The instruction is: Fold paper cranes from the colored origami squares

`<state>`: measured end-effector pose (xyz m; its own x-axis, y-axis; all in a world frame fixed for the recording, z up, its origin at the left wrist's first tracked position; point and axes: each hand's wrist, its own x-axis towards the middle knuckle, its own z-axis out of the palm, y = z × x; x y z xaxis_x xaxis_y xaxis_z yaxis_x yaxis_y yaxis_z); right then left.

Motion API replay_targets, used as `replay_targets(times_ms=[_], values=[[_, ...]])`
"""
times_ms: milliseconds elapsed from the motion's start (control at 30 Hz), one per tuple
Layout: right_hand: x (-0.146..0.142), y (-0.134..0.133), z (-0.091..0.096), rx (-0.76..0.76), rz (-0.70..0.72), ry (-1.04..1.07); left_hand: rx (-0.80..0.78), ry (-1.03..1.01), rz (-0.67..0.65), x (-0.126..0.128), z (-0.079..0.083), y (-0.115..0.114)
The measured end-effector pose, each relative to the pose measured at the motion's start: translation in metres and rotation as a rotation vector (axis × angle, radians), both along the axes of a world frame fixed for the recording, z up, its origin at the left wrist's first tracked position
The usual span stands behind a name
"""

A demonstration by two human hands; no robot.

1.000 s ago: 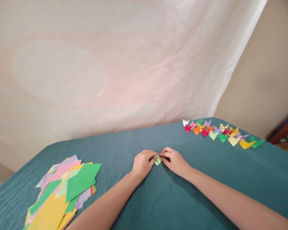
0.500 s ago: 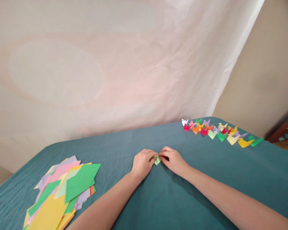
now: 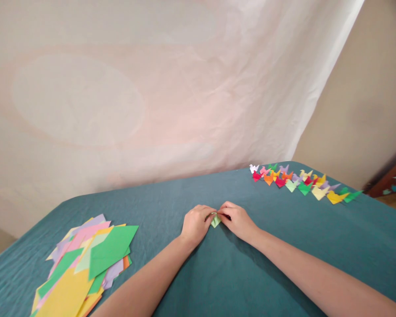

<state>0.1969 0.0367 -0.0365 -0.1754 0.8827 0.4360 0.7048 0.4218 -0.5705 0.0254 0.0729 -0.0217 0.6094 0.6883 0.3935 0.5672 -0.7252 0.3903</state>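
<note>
A small light-green folded paper [image 3: 215, 221] is pinched between my two hands over the middle of the table. My left hand [image 3: 197, 223] grips its left side between thumb and fingers. On the opposite side, my right hand [image 3: 236, 219] pinches it with thumb and forefinger. The paper's lower point shows below the fingertips; its upper edges are partly hidden behind them.
A loose pile of coloured paper sheets [image 3: 112, 251] lies at the left on the teal tablecloth [image 3: 171, 193]. Rows of small folded paper birds [image 3: 305, 188] stand at the back right. A pale curtain [image 3: 185, 110] hangs behind the table.
Both hands stay nearly in place. The green paper and the right fingertips have shifted very slightly to the left.
</note>
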Motion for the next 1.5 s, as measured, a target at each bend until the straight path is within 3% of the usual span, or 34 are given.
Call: replay_targets(times_ms=[700,1033,1500], values=[[-0.0041,0.0018,-0.0024,0.073,-0.026,-0.167,-0.073,-0.076,-0.029,0.0004,-0.0049,0.0027],[-0.0059,0.0032,-0.0025,0.039,-0.076,-0.122,-0.180,-0.119,-0.008,-0.0010,-0.0041,0.0070],[-0.0063,0.0054,-0.0047,0.009,-0.117,-0.075,-0.189,-0.123,-0.049,-0.0004,-0.0005,0.0053]])
